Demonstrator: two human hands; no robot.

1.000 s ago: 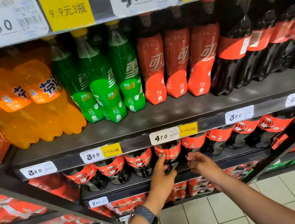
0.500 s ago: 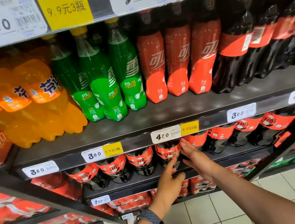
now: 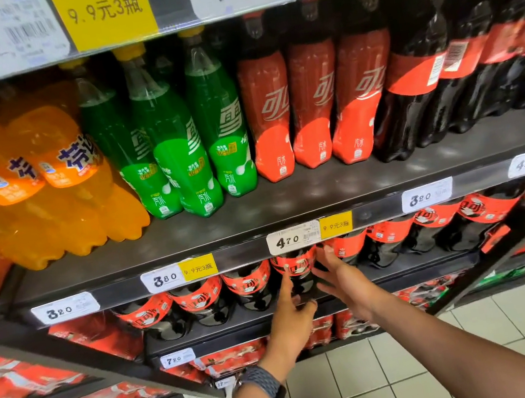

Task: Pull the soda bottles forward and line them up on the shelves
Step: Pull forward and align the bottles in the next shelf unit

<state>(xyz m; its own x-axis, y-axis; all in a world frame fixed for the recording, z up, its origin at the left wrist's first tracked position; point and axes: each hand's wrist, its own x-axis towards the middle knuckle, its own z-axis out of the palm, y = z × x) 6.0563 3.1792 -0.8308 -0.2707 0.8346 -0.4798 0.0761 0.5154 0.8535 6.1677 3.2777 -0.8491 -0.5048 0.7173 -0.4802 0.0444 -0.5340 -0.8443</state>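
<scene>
Both hands have been raised from the shelf lip to the cola bottle [image 3: 296,271] standing directly below the 4.70 price tag [image 3: 290,240]. The left hand [image 3: 290,319] is held below and slightly left of the tag, its fingers nearly straight and laid against the bottle's lower front. The right hand [image 3: 348,283] is set below and just right of the tag, fingers spread and straight along the bottle's right flank, beside the next bottle [image 3: 349,248]. Nothing is gripped yet by either hand.

This bottle appears to be the one being drawn forward into the row of cola bottles [image 3: 201,301] that runs left and right beneath the tag. For a clean pull, the body should be enclosed from both sides, low under the red label, and slid along the lower shelf [image 3: 228,333] rather than lifted. It should be kept upright and stopped once its front is level with the bottles to the left of the tag. Care is needed that the bottle to the right is not dragged or tipped by the spread fingers.
</scene>
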